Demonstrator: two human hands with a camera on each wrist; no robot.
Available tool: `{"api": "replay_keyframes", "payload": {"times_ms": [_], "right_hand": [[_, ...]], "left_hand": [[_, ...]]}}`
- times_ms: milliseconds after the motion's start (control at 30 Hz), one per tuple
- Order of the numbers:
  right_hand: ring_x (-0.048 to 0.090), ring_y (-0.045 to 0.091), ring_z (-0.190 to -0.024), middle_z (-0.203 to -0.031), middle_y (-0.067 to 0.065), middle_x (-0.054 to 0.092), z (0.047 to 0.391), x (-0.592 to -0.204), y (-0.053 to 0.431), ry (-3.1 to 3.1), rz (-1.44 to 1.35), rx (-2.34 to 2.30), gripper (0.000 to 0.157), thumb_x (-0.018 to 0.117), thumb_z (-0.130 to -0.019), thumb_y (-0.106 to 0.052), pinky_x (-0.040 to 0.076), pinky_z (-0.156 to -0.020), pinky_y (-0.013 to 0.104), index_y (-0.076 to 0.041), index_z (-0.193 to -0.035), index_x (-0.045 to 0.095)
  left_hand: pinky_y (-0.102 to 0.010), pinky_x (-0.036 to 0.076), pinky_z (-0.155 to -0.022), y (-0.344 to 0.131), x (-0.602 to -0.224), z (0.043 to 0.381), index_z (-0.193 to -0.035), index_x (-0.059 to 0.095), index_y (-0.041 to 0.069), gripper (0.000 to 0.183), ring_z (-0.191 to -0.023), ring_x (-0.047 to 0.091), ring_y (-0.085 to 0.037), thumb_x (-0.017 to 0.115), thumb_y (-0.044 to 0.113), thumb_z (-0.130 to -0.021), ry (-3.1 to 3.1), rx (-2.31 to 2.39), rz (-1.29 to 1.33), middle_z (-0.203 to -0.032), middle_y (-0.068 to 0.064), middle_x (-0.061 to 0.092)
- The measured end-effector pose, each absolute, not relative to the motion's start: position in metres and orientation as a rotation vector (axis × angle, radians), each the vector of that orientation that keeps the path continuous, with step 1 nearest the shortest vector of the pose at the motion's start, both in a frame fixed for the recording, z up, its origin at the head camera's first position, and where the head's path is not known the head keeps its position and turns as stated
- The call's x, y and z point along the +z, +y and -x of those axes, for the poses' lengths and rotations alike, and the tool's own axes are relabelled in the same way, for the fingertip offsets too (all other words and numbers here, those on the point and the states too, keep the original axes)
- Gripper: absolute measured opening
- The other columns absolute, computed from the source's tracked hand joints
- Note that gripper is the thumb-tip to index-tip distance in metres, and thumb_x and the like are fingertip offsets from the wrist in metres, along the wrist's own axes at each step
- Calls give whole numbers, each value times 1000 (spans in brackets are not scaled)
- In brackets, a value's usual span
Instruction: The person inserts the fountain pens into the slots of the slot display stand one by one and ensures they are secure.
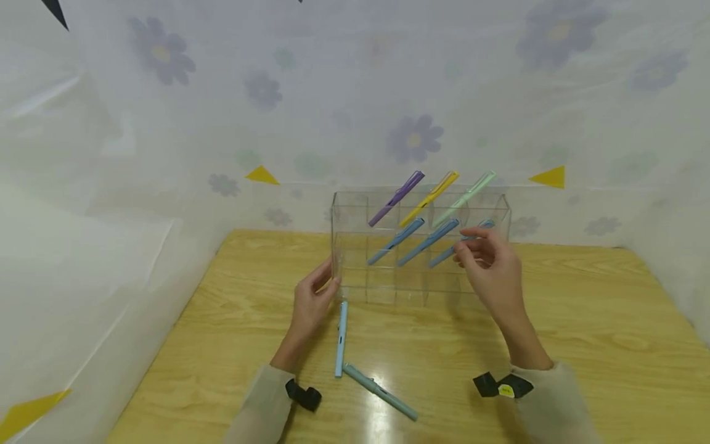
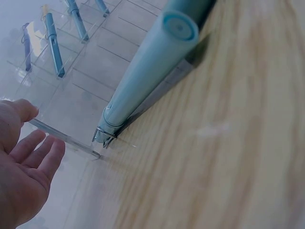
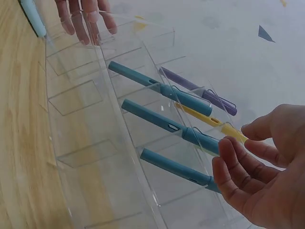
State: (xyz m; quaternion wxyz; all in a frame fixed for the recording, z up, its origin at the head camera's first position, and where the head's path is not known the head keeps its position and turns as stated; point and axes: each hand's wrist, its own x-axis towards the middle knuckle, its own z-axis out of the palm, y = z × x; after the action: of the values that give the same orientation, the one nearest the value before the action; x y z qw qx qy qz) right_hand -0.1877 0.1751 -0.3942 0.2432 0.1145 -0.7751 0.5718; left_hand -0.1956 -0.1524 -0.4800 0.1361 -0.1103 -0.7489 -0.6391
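A clear acrylic rack with small compartments stands on the table. Purple, yellow and pale green pens lean in its top row. Below them lean three blue pens. My left hand holds the rack's left side panel, which passes between thumb and fingers. Over the rightmost blue pen, my right hand has loosely bent fingers, with a gap between thumb and fingertips. That pen's upper part is hidden behind the fingers in the right wrist view.
A light blue pen lies on the wooden table near my left hand. A grey-green pen lies slantwise closer to me, almost end to end with it. A flowered sheet hangs behind the table.
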Motion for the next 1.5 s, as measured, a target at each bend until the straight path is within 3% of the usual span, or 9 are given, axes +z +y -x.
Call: {"api": "replay_keyframes", "payload": {"times_ms": [200, 467, 933, 1233, 1500], "right_hand": [[69, 7, -79, -98, 23, 71, 182, -404, 163, -2150, -405, 1652, 26, 68, -99, -4, 61, -66, 19, 0, -125, 66], [69, 15, -85, -98, 9, 72, 169, -429, 144, -2299, -444, 1596, 21, 70, -99, -11, 60, -64, 21, -5, -119, 69], [66, 16, -83, -94, 2, 68, 136, -461, 108, -2452, -490, 1799, 23, 74, -97, -14, 59, -62, 25, -11, -119, 68], [65, 15, -82, -93, 2, 67, 120, -475, 86, -2543, -659, 1860, 30, 74, -97, -21, 61, -66, 27, -3, -119, 64], [64, 13, -78, -91, -1, 66, 109, -485, 75, -2629, -760, 1851, 32, 75, -96, -26, 58, -63, 24, -5, -118, 64]], "left_hand": [[-36, 56, -95, -148, -479, 198, -146, 57, 7, 46, -130, 58, -35, 66, 6, -101, -2170, -1852, 340, -144, -15, 58], [-33, 56, -95, -150, -480, 196, -145, 58, 8, 45, -129, 59, -32, 66, 6, -101, -2153, -1866, 324, -144, -13, 59], [-33, 56, -95, -151, -479, 196, -144, 59, 6, 45, -129, 59, -32, 66, 3, -100, -2148, -1881, 323, -144, -13, 59], [-33, 57, -94, -154, -480, 195, -145, 58, 6, 46, -128, 59, -32, 67, 4, -100, -2141, -1878, 325, -143, -14, 59], [-34, 56, -95, -152, -479, 196, -144, 58, 4, 46, -128, 59, -35, 67, 3, -99, -2135, -1892, 322, -143, -17, 58]]}}
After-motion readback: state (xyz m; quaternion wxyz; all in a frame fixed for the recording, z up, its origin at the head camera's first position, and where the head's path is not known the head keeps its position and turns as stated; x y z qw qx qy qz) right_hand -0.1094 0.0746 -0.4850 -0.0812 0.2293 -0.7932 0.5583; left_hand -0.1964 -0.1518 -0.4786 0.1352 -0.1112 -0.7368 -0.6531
